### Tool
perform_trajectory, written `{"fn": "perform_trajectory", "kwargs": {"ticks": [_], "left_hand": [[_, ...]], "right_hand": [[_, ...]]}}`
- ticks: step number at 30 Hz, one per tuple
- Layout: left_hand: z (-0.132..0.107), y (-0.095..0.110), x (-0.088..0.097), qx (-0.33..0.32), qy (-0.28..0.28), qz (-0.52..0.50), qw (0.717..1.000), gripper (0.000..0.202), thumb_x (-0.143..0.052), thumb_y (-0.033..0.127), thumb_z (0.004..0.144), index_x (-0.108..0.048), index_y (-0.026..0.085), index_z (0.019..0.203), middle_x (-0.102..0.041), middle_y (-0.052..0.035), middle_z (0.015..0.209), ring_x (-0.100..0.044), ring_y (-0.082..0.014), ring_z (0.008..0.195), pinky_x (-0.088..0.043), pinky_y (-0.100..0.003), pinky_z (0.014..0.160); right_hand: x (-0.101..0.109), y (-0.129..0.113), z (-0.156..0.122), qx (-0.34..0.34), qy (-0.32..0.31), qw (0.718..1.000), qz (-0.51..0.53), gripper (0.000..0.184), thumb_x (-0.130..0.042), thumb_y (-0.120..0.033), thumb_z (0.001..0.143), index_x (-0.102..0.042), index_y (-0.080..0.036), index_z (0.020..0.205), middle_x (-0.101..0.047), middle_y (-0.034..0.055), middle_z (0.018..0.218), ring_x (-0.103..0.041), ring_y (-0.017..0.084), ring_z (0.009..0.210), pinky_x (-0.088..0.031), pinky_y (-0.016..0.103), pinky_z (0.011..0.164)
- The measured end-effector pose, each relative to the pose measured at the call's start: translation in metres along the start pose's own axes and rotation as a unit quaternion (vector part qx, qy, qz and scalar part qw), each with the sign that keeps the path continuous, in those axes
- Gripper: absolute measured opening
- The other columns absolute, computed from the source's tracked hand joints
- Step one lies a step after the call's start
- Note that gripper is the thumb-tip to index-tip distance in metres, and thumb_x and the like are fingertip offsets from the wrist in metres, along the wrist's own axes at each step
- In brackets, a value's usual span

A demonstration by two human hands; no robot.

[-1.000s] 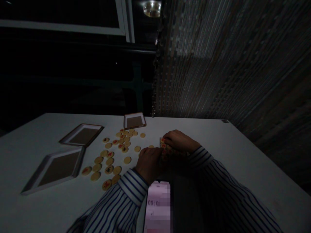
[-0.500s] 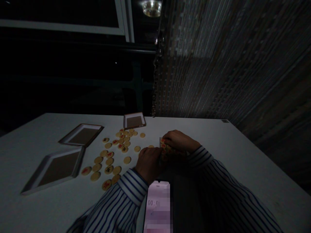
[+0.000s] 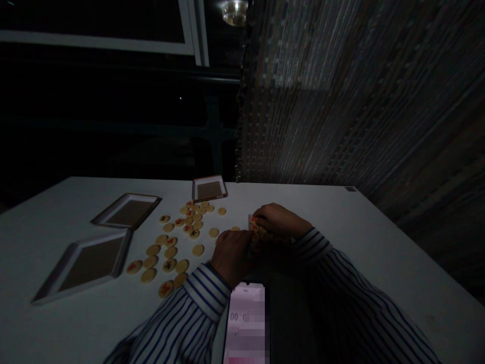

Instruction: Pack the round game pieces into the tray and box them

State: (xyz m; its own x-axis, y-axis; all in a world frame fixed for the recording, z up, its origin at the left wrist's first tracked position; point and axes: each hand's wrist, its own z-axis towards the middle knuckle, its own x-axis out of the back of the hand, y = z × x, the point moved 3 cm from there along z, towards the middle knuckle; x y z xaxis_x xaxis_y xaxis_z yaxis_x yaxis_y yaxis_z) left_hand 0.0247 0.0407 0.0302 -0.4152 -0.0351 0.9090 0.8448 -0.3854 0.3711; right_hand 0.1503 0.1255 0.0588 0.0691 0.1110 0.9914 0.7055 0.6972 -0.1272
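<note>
A: Hands first, quick.
B: Left hand (image 3: 232, 255) was bent at the near left of a packed group of discs (image 3: 254, 227). Right hand (image 3: 282, 220) lay across the group from the right.
A: Fingers?
B: Left ones curled and close together, tips hidden; couldn't tell if they gripped anything. Right ones bent downward, thumb side by a red-marked disc; couldn't tell pinch from touch.
A: Where was the group exactly?
B: Under and between the hands, red characters showing, pale edge along its left side. Rest lost in shadow.
A: Loose ones?
B: Loose discs (image 3: 197, 250) lay over the white table (image 3: 359, 242), mostly left of the left hand. Some plain on top, some marked red or black.
A: Trays?
B: Three, shallow, open side up: near left tray (image 3: 94, 260), far left tray (image 3: 131, 212) just beyond it, back tray (image 3: 209, 189) behind the loose discs.
A: Anything else?
B: Lit phone (image 3: 242, 313) between the forearms, digits partly blocked out. Striped sleeves (image 3: 210, 293) on both arms. Strand curtain (image 3: 303, 101) hung past the table, right side. Dim scene.
</note>
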Motion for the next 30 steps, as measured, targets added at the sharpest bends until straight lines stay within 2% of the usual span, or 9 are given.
{"fn": "perform_trajectory", "kwargs": {"ticks": [5, 10, 15, 22, 26, 30], "left_hand": [[-0.001, -0.002, -0.001, -0.002, 0.015, 0.000, 1.000, 0.033, -0.050, 0.041, 0.075, -0.055, 0.022, 0.102, -0.062, -0.0054, 0.093, -0.054, -0.0228, 0.092, -0.035, -0.036, 0.080], [-0.003, 0.000, 0.000, -0.016, 0.044, -0.005, 0.999, 0.035, -0.051, 0.042, 0.074, -0.053, 0.024, 0.105, -0.062, -0.0035, 0.092, -0.054, -0.0212, 0.090, -0.035, -0.035, 0.080], [-0.004, -0.001, 0.002, -0.017, 0.076, -0.002, 0.997, 0.028, -0.048, 0.035, 0.078, -0.056, 0.021, 0.101, -0.063, -0.0051, 0.088, -0.056, -0.0211, 0.087, -0.037, -0.035, 0.079], [-0.005, -0.010, 0.016, 0.008, 0.142, -0.008, 0.990, 0.026, -0.048, 0.031, 0.078, -0.059, 0.018, 0.098, -0.065, -0.0063, 0.095, -0.057, -0.0210, 0.090, -0.041, -0.037, 0.082], [-0.007, -0.027, 0.032, 0.025, 0.166, -0.012, 0.986, 0.028, -0.047, 0.031, 0.078, -0.061, 0.017, 0.098, -0.065, -0.0060, 0.096, -0.058, -0.0203, 0.090, -0.043, -0.037, 0.083], [-0.011, -0.061, 0.056, 0.052, 0.168, 0.009, 0.984, 0.032, -0.046, 0.034, 0.077, -0.061, 0.017, 0.098, -0.065, -0.0072, 0.098, -0.058, -0.0216, 0.093, -0.043, -0.038, 0.086]], "right_hand": [[0.005, 0.000, -0.002, -0.018, -0.002, 1.000, -0.005, 0.027, -0.041, -0.025, 0.082, -0.063, -0.016, 0.094, -0.065, 0.0073, 0.094, -0.057, 0.018, 0.087, -0.036, 0.024, 0.073], [0.016, 0.004, -0.007, -0.032, 0.040, 0.999, -0.014, 0.030, -0.040, -0.027, 0.083, -0.061, -0.015, 0.100, -0.064, 0.0086, 0.099, -0.056, 0.018, 0.092, -0.036, 0.024, 0.078], [0.022, 0.003, -0.009, -0.043, 0.067, 0.997, -0.024, 0.034, -0.036, -0.030, 0.086, -0.059, -0.014, 0.104, -0.063, 0.0091, 0.103, -0.055, 0.018, 0.096, -0.035, 0.025, 0.083], [0.026, -0.006, -0.011, -0.047, 0.072, 0.995, -0.042, 0.034, -0.034, -0.031, 0.086, -0.060, -0.016, 0.103, -0.063, 0.0084, 0.102, -0.055, 0.019, 0.095, -0.036, 0.027, 0.081], [0.028, -0.012, -0.011, -0.040, 0.080, 0.995, -0.052, 0.033, -0.034, -0.031, 0.086, -0.060, -0.018, 0.102, -0.063, 0.0076, 0.102, -0.055, 0.019, 0.095, -0.036, 0.027, 0.081], [0.031, -0.020, -0.012, -0.029, 0.085, 0.995, -0.051, 0.034, -0.034, -0.031, 0.086, -0.059, -0.018, 0.104, -0.062, 0.0070, 0.102, -0.055, 0.019, 0.093, -0.037, 0.028, 0.079]]}}
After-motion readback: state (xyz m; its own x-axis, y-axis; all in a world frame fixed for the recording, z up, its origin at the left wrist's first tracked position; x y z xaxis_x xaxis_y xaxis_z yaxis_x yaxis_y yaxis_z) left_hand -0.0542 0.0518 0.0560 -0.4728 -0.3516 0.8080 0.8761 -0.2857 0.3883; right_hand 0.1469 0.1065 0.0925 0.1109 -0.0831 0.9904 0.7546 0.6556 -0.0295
